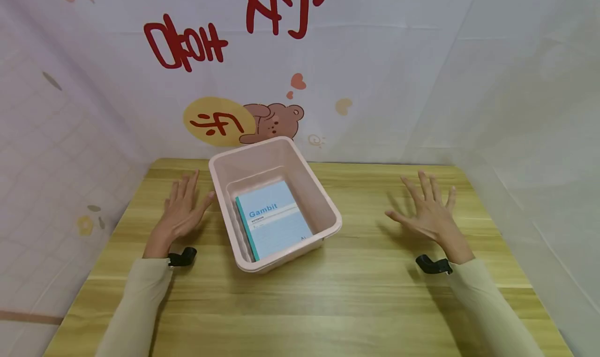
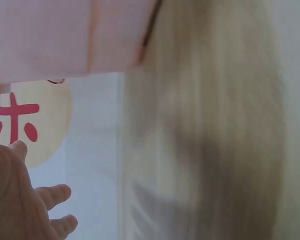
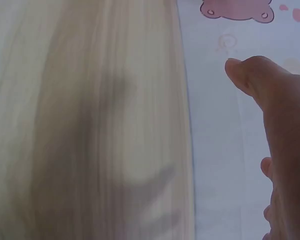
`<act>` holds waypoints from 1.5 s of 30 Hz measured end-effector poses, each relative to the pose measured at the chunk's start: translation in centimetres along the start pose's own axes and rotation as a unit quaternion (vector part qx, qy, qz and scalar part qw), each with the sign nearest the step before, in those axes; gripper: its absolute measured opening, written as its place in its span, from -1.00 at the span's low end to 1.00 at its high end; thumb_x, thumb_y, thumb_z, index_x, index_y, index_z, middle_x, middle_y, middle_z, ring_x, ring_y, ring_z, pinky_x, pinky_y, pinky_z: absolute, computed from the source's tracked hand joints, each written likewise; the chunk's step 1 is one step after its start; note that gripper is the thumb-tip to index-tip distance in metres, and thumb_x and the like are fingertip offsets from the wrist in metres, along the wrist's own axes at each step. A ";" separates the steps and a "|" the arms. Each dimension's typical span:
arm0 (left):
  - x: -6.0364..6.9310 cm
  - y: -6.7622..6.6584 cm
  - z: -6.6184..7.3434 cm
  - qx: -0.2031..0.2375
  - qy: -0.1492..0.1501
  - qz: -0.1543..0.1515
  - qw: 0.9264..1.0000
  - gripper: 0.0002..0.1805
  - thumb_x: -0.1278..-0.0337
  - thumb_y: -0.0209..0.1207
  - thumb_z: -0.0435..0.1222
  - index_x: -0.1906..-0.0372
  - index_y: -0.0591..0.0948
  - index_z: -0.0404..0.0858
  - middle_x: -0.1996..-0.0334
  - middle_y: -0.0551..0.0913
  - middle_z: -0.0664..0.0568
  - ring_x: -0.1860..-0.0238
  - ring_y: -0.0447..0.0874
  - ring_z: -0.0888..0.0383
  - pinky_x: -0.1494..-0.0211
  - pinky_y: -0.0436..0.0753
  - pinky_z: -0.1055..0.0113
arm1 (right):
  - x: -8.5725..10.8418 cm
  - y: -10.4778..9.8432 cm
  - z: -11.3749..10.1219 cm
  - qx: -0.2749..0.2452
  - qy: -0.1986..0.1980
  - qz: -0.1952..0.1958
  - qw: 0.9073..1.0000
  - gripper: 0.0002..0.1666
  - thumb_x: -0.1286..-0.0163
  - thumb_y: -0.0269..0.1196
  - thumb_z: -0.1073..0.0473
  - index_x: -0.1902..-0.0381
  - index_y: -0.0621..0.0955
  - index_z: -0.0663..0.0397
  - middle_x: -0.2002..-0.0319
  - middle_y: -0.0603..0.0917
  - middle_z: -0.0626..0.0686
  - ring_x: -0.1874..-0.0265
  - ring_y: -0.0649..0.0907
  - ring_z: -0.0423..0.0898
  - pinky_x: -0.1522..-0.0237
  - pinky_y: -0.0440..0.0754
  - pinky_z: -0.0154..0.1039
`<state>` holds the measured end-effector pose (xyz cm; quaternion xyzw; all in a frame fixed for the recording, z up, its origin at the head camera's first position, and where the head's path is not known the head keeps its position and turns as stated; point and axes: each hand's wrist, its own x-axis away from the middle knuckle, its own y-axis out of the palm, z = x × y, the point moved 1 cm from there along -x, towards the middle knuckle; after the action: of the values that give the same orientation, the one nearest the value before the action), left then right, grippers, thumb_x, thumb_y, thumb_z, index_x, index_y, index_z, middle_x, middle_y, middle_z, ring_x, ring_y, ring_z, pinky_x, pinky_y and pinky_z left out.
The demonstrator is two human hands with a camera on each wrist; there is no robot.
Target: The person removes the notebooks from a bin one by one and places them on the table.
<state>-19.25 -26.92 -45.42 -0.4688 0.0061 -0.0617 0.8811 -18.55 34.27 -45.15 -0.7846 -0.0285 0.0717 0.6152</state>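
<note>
A pale pink plastic basin (image 1: 319,200) stands on the wooden table, turned slightly askew. Inside it lies a light blue notebook (image 1: 276,226) with a green spine and the word Gambit on its cover. My left hand (image 1: 182,211) is just left of the basin, fingers spread, its thumb tip close to the rim; whether they touch I cannot tell. In the left wrist view the basin's side (image 2: 65,40) fills the upper left. Well to the right of the basin, my right hand (image 1: 428,216) hovers over the table with spread fingers and holds nothing.
The wooden table (image 1: 375,305) reaches back to a white wall cloth (image 1: 375,86) printed with red characters and a cartoon bear (image 1: 276,122). White cloth also hangs along the left and right sides. Each wrist wears a black camera mount (image 1: 433,265).
</note>
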 end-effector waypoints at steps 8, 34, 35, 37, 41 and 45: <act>-1.0 -0.9 1.3 0.149 0.062 0.013 0.987 -0.21 -0.65 -0.32 0.10 -0.66 -0.40 0.01 -0.65 -0.33 -0.31 -0.62 -0.47 -0.41 -0.56 -0.33 -0.52 | -0.3 -0.6 -1.4 0.003 -0.004 -0.002 1.000 0.19 -0.25 0.20 -0.58 -0.66 0.04 -0.31 -0.68 -0.37 0.02 -0.65 -0.25 0.28 -0.42 -0.49 0.63; -0.3 -0.3 5.5 0.507 0.004 0.047 0.861 -0.13 -0.42 0.24 -0.26 -0.66 0.06 0.03 -0.25 0.44 0.10 -0.03 0.67 0.32 -0.03 0.72 0.54 | -2.0 -3.8 -6.3 -0.008 -0.048 0.016 0.999 0.19 -0.25 0.25 -0.54 -0.66 -0.04 -0.48 -0.69 -0.32 0.01 -0.66 -0.17 0.24 -0.44 -0.27 0.66; -0.3 -0.3 5.6 0.516 -0.001 0.051 0.855 -0.13 -0.40 0.26 -0.28 -0.66 0.08 0.02 -0.24 0.44 0.11 -0.01 0.66 0.34 -0.02 0.73 0.54 | -2.1 -3.9 -6.6 -0.008 -0.050 0.014 0.999 0.19 -0.25 0.25 -0.54 -0.66 -0.04 -0.48 -0.69 -0.32 0.01 -0.66 -0.17 0.23 -0.44 -0.27 0.65; -0.4 -0.2 5.7 0.528 -0.006 0.058 0.847 -0.13 -0.38 0.27 -0.30 -0.66 0.10 -0.04 -0.22 0.45 0.12 0.02 0.64 0.36 -0.01 0.73 0.55 | -2.4 -4.2 -7.2 -0.009 -0.056 0.011 0.998 0.19 -0.25 0.25 -0.54 -0.66 -0.04 -0.48 -0.69 -0.32 0.01 -0.66 -0.18 0.22 -0.45 -0.27 0.63; -0.5 -0.2 5.9 0.547 -0.009 0.062 0.835 -0.16 -0.36 0.28 -0.33 -0.63 0.16 -0.11 -0.20 0.44 0.10 0.05 0.61 0.34 -0.01 0.73 0.56 | -2.9 -4.5 -8.4 -0.010 -0.068 0.007 0.998 0.20 -0.24 0.24 -0.56 -0.66 -0.05 -0.49 -0.69 -0.34 -0.02 -0.67 -0.21 0.18 -0.47 -0.27 0.61; -0.4 -0.2 6.1 0.572 -0.010 0.058 0.818 -0.16 -0.36 0.28 -0.37 -0.63 0.16 -0.12 -0.23 0.41 0.10 0.04 0.60 0.34 -0.02 0.73 0.57 | -3.3 -4.8 -9.6 -0.013 -0.082 0.012 0.996 0.20 -0.23 0.25 -0.57 -0.66 -0.06 -0.51 -0.69 -0.35 -0.06 -0.67 -0.19 0.18 -0.48 -0.25 0.60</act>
<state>-19.28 -21.94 -41.88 0.1206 -0.0123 0.0020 0.9926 -20.23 25.78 -38.03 -0.7842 -0.0706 0.1424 0.5998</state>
